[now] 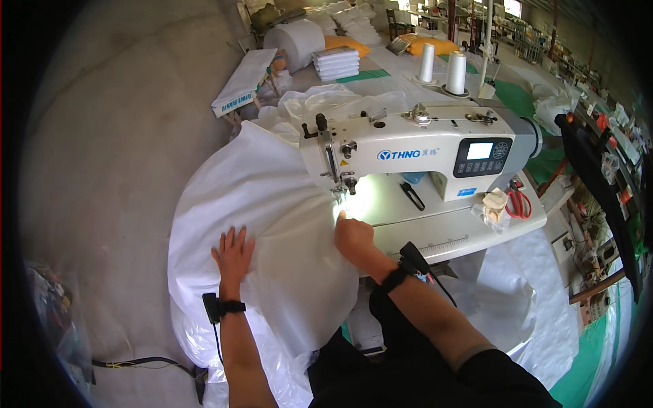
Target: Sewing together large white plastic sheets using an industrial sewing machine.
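A large white sheet, fabric or plastic film [299, 262], drapes over the left of the sewing table and down across my lap. My left hand [233, 257] lies flat on it with the fingers spread. Close to the needle of a white sewing machine [401, 146], my right hand [354, 239] is curled at the sheet's right edge. Its fingertips point toward the lit presser foot [339, 196], and the edge seems pinched there, though the fingers partly hide it. A dark strap with a small black device sits on each wrist.
On the machine bed lie black thread snips [412, 196], red-handled scissors [520, 202] and a plastic-wrapped tan piece [495, 202]. Two white thread cones [456, 73] stand behind the machine. Farther back are a large white roll [296, 44] and folded white stacks [336, 64]. A black cable [143, 360] crosses the floor at left.
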The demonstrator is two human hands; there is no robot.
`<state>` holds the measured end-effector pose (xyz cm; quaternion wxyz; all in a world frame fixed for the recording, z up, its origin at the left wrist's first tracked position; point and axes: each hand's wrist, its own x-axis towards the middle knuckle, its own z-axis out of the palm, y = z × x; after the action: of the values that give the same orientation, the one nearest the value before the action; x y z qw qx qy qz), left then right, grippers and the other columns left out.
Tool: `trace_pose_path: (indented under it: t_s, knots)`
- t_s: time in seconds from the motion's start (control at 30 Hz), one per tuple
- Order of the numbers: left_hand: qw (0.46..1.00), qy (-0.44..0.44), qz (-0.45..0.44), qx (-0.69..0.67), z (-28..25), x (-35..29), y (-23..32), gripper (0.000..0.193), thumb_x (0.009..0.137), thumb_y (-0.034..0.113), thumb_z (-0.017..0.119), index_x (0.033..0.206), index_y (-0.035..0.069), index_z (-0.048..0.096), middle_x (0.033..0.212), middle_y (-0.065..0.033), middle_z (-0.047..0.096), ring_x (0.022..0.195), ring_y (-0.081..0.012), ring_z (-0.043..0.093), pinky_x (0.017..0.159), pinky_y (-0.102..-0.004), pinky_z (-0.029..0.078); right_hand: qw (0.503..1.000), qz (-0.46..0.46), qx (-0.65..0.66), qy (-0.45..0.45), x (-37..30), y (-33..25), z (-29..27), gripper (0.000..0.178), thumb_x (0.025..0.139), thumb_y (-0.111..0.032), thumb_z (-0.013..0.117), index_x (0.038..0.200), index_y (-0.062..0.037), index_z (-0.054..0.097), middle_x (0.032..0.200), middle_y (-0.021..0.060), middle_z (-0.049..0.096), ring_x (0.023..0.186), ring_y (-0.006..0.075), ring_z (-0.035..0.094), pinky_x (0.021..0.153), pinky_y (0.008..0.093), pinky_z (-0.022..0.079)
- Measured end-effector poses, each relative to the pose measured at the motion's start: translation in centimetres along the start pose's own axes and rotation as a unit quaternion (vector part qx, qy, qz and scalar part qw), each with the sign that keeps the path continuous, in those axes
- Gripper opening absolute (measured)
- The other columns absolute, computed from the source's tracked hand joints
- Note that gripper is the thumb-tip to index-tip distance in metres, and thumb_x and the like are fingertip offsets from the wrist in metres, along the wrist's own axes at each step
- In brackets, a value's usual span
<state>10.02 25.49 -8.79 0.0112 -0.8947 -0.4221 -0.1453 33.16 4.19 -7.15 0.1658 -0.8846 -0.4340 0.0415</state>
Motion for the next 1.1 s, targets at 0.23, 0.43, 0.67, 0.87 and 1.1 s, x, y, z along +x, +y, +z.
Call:
trace_pose_path:
  t_s: [0.23,0.43,0.67,0.87,1.1]
  knots:
    - [1.0,0.007,0.015,-0.018,1.1,8.7,0.2,0.05,0.088,0.05,0.046,0.131,0.024,0.048,0.141,-0.0055,0.038,0.133,-0.0318,0.028,0.1,-0.0667,0.016,0.996,0.065,0.063,-0.006,1.3,0.1,0.5,0.033,0.087,-0.017,0.048,0.115,0.0006,0.052,0.08,0.0129,0.067,0.074,0.0268,0.066,0.062,0.0374,0.05]
    - [0.992,0.004,0.003,0.123,-0.4,8.2,4.8,0.04,0.089,0.04,0.047,0.119,0.014,0.055,0.131,-0.009,0.046,0.119,-0.0322,0.044,0.094,-0.062,0.031,0.79,0.164,0.566,-0.171,-6.3,1.5,0.5,0.034,0.088,-0.031,0.057,0.1,0.0002,0.052,0.073,0.0119,0.06,0.057,0.0173,0.058,0.048,0.0307,0.043]
    - [0.993,-0.097,0.022,-0.056,-3.3,-7.7,7.6,0.052,0.083,0.046,0.056,0.125,0.016,0.051,0.135,-0.0106,0.042,0.125,-0.0302,0.04,0.093,-0.0652,0.029,0.681,-0.004,0.511,-0.524,-17.0,-0.6,6.2,0.039,0.084,-0.04,0.064,0.097,-0.0038,0.056,0.076,0.0057,0.058,0.052,0.0094,0.045,0.043,0.0235,0.035]
    - [0.992,-0.121,0.007,-0.039,-3.4,-3.5,5.7,0.056,0.084,0.05,0.052,0.132,0.022,0.045,0.143,-0.0039,0.034,0.134,-0.0242,0.027,0.099,-0.0675,0.019,0.702,-0.125,0.552,-0.432,-19.3,-8.8,8.3,0.031,0.085,-0.031,0.062,0.098,-0.0033,0.065,0.083,0.003,0.061,0.075,0.0105,0.052,0.07,0.0268,0.043]
    - [0.988,-0.144,0.033,-0.036,-2.7,-0.6,4.5,0.058,0.088,0.055,0.042,0.138,0.025,0.038,0.149,-0.0014,0.026,0.139,-0.0228,0.018,0.104,-0.0653,0.01,0.704,-0.133,0.429,-0.549,-22.2,-7.3,7.8,0.035,0.086,-0.036,0.06,0.096,-0.0033,0.063,0.089,0.0031,0.064,0.083,0.0118,0.059,0.066,0.0257,0.049]
